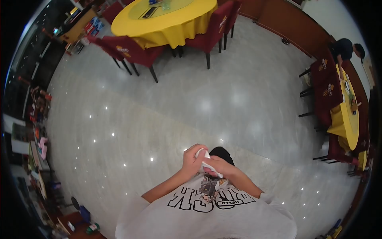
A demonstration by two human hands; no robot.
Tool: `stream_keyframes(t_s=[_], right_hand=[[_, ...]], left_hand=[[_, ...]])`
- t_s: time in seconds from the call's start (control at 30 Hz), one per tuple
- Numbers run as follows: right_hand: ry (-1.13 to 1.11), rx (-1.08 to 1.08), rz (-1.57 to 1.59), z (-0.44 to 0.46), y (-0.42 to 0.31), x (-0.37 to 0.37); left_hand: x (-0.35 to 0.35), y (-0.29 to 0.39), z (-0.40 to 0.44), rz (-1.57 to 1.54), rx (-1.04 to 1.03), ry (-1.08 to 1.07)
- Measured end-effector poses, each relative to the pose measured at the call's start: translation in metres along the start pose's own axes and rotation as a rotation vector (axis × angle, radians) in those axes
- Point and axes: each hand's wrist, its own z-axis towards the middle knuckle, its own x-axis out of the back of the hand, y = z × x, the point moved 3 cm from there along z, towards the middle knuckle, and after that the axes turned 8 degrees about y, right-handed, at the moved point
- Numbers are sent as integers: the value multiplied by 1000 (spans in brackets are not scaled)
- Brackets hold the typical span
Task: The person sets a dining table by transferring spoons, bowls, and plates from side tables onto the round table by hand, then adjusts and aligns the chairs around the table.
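A crumpled white cloth [214,171], or possibly a tissue, is bunched up between my two hands in front of my shirt. My left hand [192,158] curls its fingers round the upper part of it. From the other side, my right hand [222,165] presses against the cloth with closed fingers. Both hands are close together and touching the cloth, so part of it is hidden inside them. Below them is the printed front of my pale T-shirt [207,219], and a dark shoe [221,153] shows just beyond.
Shiny grey tiled floor [159,107] spreads ahead. A round table with a yellow cloth [167,30] stands there among red-covered chairs [131,49]. To the right, a person [343,49] leans over another yellow table [345,119]. Shelves and clutter [39,147] line the left side.
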Motion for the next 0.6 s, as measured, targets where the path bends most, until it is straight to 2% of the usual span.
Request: stream_keyframes(t_s=[0.07, 0.17, 0.23, 0.3, 0.37, 0.5, 0.57, 0.6], right_hand=[[94, -26, 81, 10, -46, 25], [71, 90, 190, 42, -111, 72], [93, 79, 200, 67, -151, 99], [135, 73, 228, 93, -205, 123], [48, 42, 259, 124, -245, 142], [-71, 39, 93, 166, -334, 139], [-2, -35, 32, 185, -371, 133], [-100, -30, 36, 200, -382, 135]], left_hand=[[-25, 2, 60, 9, -51, -104], [-57, -3, 153, 44, -79, -204], [-76, -11, 206, 43, -98, -212], [-92, -16, 268, 59, -55, -155], [-95, -11, 321, 51, -36, -88], [-68, -4, 389, 67, -25, 83], [-56, -7, 422, 47, -22, 133], [-51, -8, 437, 51, -9, 153]])
